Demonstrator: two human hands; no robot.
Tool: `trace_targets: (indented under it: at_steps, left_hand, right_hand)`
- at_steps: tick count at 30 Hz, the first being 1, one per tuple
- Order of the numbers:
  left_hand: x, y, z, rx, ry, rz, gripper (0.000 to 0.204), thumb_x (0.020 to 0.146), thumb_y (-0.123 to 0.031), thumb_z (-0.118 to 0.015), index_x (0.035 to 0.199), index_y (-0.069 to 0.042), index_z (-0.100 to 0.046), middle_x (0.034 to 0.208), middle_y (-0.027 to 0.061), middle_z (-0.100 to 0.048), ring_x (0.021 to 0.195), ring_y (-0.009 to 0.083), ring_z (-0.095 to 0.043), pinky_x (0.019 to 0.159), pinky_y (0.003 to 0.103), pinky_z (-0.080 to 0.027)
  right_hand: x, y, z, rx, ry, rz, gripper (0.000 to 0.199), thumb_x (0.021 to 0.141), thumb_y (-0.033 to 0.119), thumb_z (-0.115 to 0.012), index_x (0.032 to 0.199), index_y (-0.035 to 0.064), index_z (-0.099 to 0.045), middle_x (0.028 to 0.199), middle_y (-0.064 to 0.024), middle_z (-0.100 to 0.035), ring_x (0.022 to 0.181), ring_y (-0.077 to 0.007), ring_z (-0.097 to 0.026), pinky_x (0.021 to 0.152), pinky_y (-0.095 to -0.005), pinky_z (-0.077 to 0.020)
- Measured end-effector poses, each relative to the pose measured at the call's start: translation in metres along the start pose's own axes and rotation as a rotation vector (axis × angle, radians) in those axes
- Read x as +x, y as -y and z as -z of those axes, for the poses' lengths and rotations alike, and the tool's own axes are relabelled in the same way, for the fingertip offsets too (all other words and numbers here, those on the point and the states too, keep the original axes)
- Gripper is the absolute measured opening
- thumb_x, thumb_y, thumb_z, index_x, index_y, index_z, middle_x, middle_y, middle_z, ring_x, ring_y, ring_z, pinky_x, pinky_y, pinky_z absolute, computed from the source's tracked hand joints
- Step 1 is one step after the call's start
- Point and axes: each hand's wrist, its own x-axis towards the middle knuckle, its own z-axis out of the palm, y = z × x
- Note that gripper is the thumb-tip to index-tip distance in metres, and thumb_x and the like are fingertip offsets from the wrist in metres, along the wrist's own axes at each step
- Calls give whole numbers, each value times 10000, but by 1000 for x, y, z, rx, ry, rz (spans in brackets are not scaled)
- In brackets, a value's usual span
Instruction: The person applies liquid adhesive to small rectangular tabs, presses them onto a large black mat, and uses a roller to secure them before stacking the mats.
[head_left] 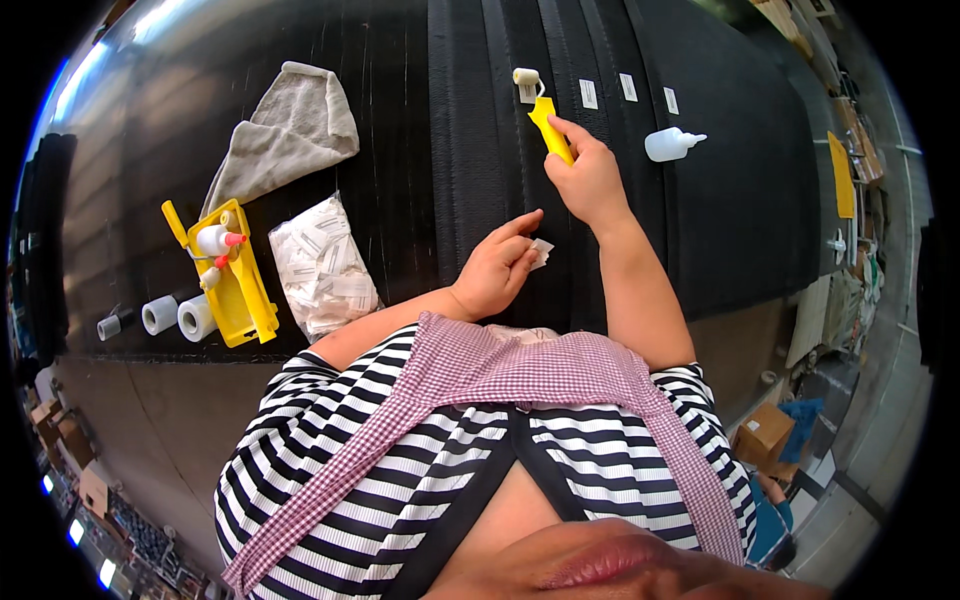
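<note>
My right hand (592,182) is closed around the yellow handle of a small roller (552,132). The roller's pale head rests at a white label (527,95) on a black strip of material (520,180), partly covering it. To the right, more white labels (588,94) lie in a row on neighbouring black strips. My left hand (497,268) is nearer to me, pinching a small stack of white labels (541,253) between its fingers, with the index finger stretched out. A white squeeze bottle (674,144) lies on its side right of my right hand.
On the left of the dark table (390,150) are a crumpled grey cloth (290,135), a clear bag of labels (320,268) and a yellow paint tray (240,300) holding red-tipped bottles and another roller. White rolls (197,317) stand beside the tray. Cardboard boxes (765,435) sit at lower right.
</note>
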Motion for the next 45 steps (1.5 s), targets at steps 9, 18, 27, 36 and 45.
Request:
trace_targets:
  at_steps: [9,18,27,36,45]
  left_hand:
    - [0,1,-1,5,-1,-22,152,965,-35,-549,1016,65,-653,1447,232,-511,1269,367,-568,1045,363,-470]
    - [-1,-1,9,-612,-51,181,269,1057,-161,-472,1132,2,-672,1490,120,-500,1234,224,-573,1032,313,-437]
    - [-5,2,19,-571,-359,172,254,1056,-189,-520,1009,-3,-688,1209,101,-548,1062,169,-587,936,321,-483]
    - [-42,11,55,-271,-378,105,268,1061,-199,-505,972,-3,-665,1201,87,-536,964,148,-571,877,283,-476]
    - [-45,17,50,-176,-428,127,189,1022,-133,-538,987,-4,-671,1233,122,-554,1003,212,-591,885,305,-480]
  right_hand:
    - [23,-14,8,62,35,55,509,889,101,-610,1388,16,-567,945,-83,-675,729,-100,-599,670,-239,-486]
    - [-101,-37,-16,654,-151,190,299,902,37,-668,1137,14,-483,940,-76,-638,816,-128,-651,733,-255,-520]
    - [-77,-69,-2,300,-364,193,371,825,122,-795,1125,48,-589,993,-96,-656,866,-215,-642,745,-308,-512]
    - [37,-130,58,69,-741,-257,536,796,145,-828,1215,-11,-531,1163,-152,-649,1073,-284,-640,945,-383,-493]
    - [31,-24,7,810,89,-43,434,917,321,-751,1216,44,-598,891,-58,-649,632,-67,-570,524,-202,-447]
